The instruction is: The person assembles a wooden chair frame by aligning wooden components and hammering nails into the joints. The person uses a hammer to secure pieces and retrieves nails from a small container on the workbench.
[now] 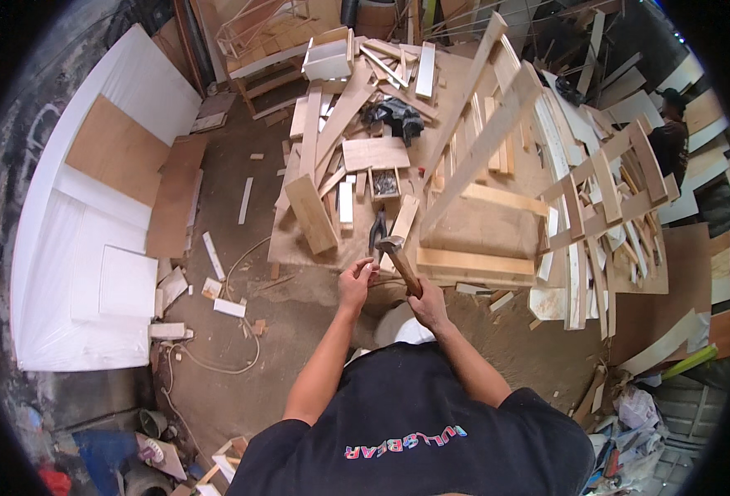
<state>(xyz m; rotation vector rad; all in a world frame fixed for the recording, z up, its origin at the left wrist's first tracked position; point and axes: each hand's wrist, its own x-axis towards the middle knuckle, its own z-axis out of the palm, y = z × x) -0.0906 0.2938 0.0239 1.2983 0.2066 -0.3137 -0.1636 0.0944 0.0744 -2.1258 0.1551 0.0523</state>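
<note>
Nearest, the left forearm (322,362) and the right forearm (474,368) both reach forward and lean inward. The right hand (429,306) has its fingers clamped around the lower part of the handle of the hammer (405,270). From these fingers the hammer goes forward and a little to the left, so its long axis is slanted toward the left side. The left hand (353,286) is apart from the handle, on its left, with bent fingers; the fingertips look near together, but I cannot tell if they pinch some small thing. The metal head is ahead of these fingertips and to their right, and the left hand is the nearer free one. The head shows over the near part of the bench (481,227); its height I cannot tell. Farther, black pliers (377,230) lie lengthwise away, with a pale wood block (405,218) at their right, and behind, a small open box (385,194).
</note>
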